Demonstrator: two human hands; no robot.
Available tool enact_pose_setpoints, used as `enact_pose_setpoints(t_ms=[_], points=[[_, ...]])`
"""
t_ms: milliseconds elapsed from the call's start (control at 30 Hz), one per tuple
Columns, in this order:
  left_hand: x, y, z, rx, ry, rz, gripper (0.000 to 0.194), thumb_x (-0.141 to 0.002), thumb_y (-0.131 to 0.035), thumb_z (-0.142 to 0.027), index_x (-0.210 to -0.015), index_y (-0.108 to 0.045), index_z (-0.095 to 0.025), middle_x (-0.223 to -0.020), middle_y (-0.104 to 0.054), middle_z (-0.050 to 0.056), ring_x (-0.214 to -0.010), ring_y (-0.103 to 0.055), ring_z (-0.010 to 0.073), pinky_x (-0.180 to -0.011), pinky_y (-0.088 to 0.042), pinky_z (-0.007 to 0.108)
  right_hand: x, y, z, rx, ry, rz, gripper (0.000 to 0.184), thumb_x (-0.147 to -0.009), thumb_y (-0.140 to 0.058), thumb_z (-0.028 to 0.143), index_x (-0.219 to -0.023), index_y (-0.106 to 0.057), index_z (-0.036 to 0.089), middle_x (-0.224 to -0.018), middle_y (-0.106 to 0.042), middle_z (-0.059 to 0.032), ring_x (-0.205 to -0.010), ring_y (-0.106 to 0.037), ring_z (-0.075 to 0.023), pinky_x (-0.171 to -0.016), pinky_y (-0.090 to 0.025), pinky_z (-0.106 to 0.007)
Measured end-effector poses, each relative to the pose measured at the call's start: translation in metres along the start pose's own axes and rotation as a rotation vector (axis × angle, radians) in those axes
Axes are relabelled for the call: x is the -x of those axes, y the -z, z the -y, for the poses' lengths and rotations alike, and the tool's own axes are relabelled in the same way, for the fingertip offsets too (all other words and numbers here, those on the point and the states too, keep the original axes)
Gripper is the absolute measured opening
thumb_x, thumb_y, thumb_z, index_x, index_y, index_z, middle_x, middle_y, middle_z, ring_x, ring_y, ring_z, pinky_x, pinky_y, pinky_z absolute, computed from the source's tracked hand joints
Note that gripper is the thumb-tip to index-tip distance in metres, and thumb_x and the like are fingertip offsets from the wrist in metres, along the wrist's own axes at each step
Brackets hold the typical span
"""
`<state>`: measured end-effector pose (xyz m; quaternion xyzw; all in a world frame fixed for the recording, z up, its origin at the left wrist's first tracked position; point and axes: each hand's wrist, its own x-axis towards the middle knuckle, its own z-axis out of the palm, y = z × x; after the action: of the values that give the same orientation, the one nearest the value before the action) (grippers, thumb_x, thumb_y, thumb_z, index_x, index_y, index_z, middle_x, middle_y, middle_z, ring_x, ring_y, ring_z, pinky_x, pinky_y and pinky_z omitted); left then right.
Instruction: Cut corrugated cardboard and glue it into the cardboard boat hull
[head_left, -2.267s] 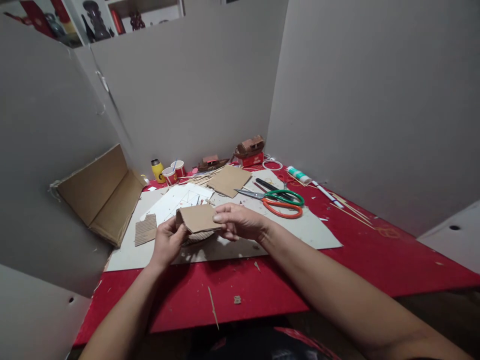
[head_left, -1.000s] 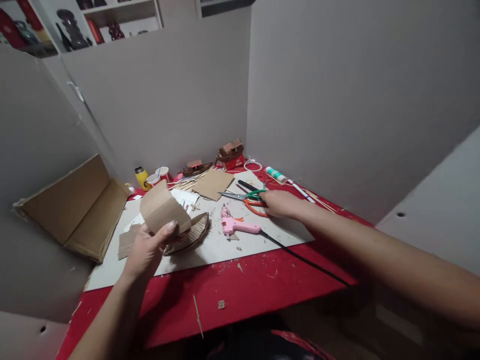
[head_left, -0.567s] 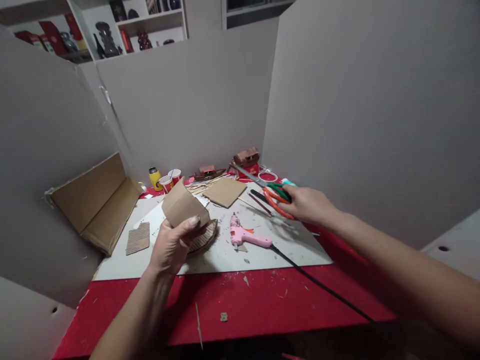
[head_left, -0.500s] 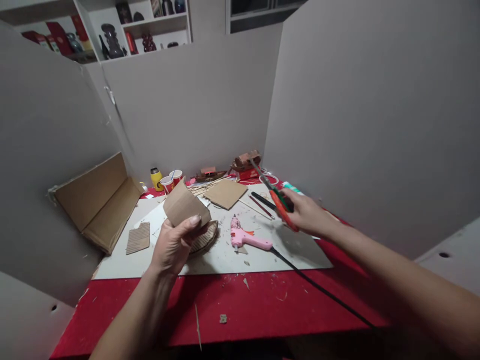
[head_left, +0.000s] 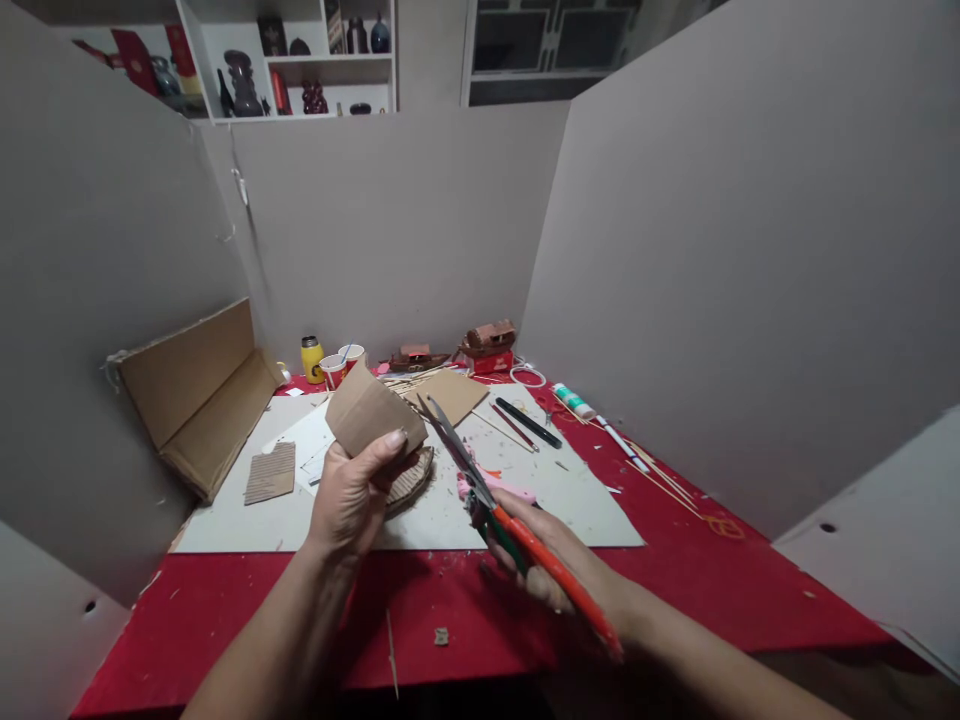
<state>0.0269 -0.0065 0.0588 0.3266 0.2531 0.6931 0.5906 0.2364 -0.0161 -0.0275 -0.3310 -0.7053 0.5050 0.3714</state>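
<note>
My left hand (head_left: 351,495) grips a curved piece of brown cardboard (head_left: 366,412), held up above the white board (head_left: 247,520). My right hand (head_left: 551,560) is closed round the orange and green handles of the scissors (head_left: 495,510), whose blades point up and left toward the cardboard, tips close to its right edge. Under the left hand lies a small boat-shaped cardboard hull (head_left: 412,478). A pink glue gun (head_left: 504,487) lies on the board, mostly hidden behind the scissors.
A folded cardboard box (head_left: 196,395) leans at the left. A flat cardboard sheet (head_left: 450,393), corrugated scrap (head_left: 271,472), pens (head_left: 529,423), glue tube (head_left: 574,401), sticks, cups (head_left: 342,362), a yellow bottle (head_left: 311,358) and model boats (head_left: 487,340) lie toward the back. Grey panels enclose the red table (head_left: 675,590).
My right hand reached to the right, picked up the scissors and brought them back in front of me, blades toward the cardboard. The left hand keeps holding the cardboard piece up.
</note>
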Motion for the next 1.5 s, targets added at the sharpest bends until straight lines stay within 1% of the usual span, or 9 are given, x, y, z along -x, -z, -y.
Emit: enact_pose_setpoints(t_ms=[100,333,500,700,1033,1167,1267,1367,1500], points=[[0.000,0.003,0.002,0.005,-0.012,-0.015,0.055,-0.065,-0.078,-0.007,-0.115,-0.061,-0.021,-0.082,-0.075,-0.001,-0.073,-0.071,0.0143,-0.062,-0.059,0.023,-0.002,-0.002,0.009,0.032,0.019,0.045,0.042,-0.076,-0.068,0.050,-0.105,-0.056,0.022,-0.064,-0.047,0.0044,-0.052,-0.039,-0.0112,-0.049,-0.041,-0.023],[0.000,0.007,0.003,0.008,-0.066,-0.036,0.055,-0.065,-0.080,-0.009,-0.116,-0.061,-0.020,-0.083,-0.074,-0.001,-0.076,-0.070,0.0139,-0.068,-0.058,0.024,-0.005,-0.011,0.023,0.129,0.070,-0.006,0.048,-0.074,-0.065,0.061,-0.096,-0.058,0.019,-0.069,-0.048,0.0023,-0.061,-0.042,-0.0134,-0.060,-0.045,-0.026],[0.000,0.007,0.006,0.001,-0.083,-0.018,0.056,-0.066,-0.079,-0.011,-0.118,-0.061,-0.021,-0.090,-0.074,0.001,-0.077,-0.069,0.0144,-0.069,-0.058,0.027,-0.008,-0.017,0.019,0.105,0.017,-0.037,0.030,-0.088,-0.055,0.049,-0.080,-0.052,0.020,-0.067,-0.045,0.0031,-0.054,-0.038,-0.0110,-0.053,-0.040,-0.024],[0.001,0.007,0.009,-0.016,-0.080,0.022,0.053,-0.070,-0.077,-0.012,-0.119,-0.061,-0.021,-0.093,-0.074,0.003,-0.082,-0.069,0.0153,-0.071,-0.058,0.027,-0.004,-0.019,0.012,0.062,-0.031,-0.023,0.022,-0.091,-0.051,0.034,-0.075,-0.044,0.021,-0.057,-0.039,0.0061,-0.047,-0.031,-0.0091,-0.045,-0.029,-0.023],[0.012,0.003,0.014,-0.005,0.008,0.050,0.053,-0.070,-0.077,-0.013,-0.120,-0.062,-0.020,-0.091,-0.074,0.004,-0.078,-0.069,0.0152,-0.069,-0.058,0.026,0.007,-0.033,0.011,0.175,0.077,-0.114,0.027,-0.092,-0.048,0.037,-0.071,-0.040,0.022,-0.053,-0.037,0.0072,-0.046,-0.029,-0.0094,-0.045,-0.027,-0.024],[0.014,0.002,0.016,-0.026,-0.010,0.098,0.050,-0.072,-0.076,-0.013,-0.119,-0.063,-0.019,-0.094,-0.074,0.006,-0.085,-0.069,0.0175,-0.076,-0.058,0.029,0.016,-0.033,0.009,0.228,0.100,-0.196,0.029,-0.090,-0.051,0.040,-0.070,-0.042,0.021,-0.056,-0.036,0.0060,-0.049,-0.029,-0.0100,-0.046,-0.029,-0.024],[0.015,0.002,0.014,-0.036,-0.006,0.124,0.046,-0.072,-0.076,-0.014,-0.117,-0.064,-0.018,-0.093,-0.074,0.006,-0.082,-0.070,0.0171,-0.076,-0.058,0.030,0.029,-0.033,-0.002,0.120,0.095,-0.322,0.029,-0.088,-0.054,0.045,-0.074,-0.048,0.021,-0.059,-0.036,0.0045,-0.049,-0.030,-0.0107,-0.044,-0.029,-0.024],[0.014,0.003,0.011,-0.051,0.008,0.153,0.038,-0.075,-0.074,-0.021,-0.112,-0.067,-0.016,-0.089,-0.074,0.007,-0.079,-0.070,0.0188,-0.073,-0.059,0.032,0.041,-0.033,-0.013,-0.145,0.052,-0.446,0.033,-0.080,-0.062,0.053,-0.088,-0.054,0.022,-0.061,-0.041,0.0036,-0.045,-0.034,-0.0103,-0.039,-0.029,-0.023],[0.012,0.010,0.008,-0.175,0.064,0.236,0.028,-0.076,-0.073,-0.026,-0.102,-0.071,-0.014,-0.087,-0.074,0.009,-0.075,-0.069,0.0203,-0.072,-0.058,0.033,0.044,-0.027,-0.004,-0.302,0.110,-0.502,0.032,-0.076,-0.070,0.048,-0.091,-0.056,0.024,-0.057,-0.047,0.0043,-0.043,-0.043,-0.0112,-0.039,-0.036,-0.022]])
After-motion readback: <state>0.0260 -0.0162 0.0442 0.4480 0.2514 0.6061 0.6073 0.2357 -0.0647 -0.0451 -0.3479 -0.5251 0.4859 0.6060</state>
